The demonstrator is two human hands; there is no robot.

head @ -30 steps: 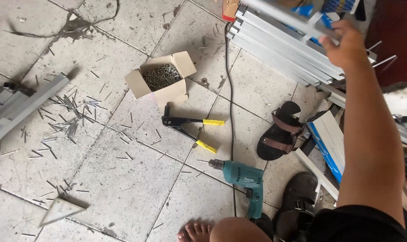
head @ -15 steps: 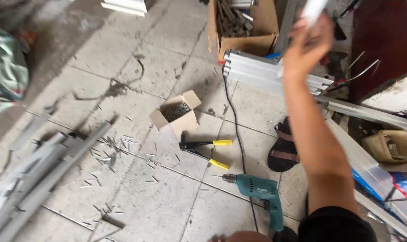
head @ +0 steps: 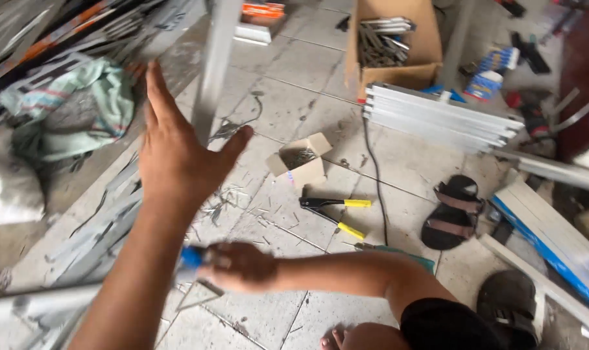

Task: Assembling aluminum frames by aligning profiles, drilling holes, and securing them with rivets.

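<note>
Two bare hands in view over a tiled floor. Left hand: raised, palm open, fingers spread apart, just beside a blurred grey metal bar that stands upright; contact cannot be told. Right hand: low, arm crossing the body, fingers closed around the blue-tipped end of a long pale bar that runs off to the left. Landmark: small open cardboard box holding small metal pieces, well right of the left hand. Just below the box, yellow-handled pliers. Right of the box, a dark sandal. Above and right of the box, a stack of pale metal profiles and a larger cardboard carton.
</note>
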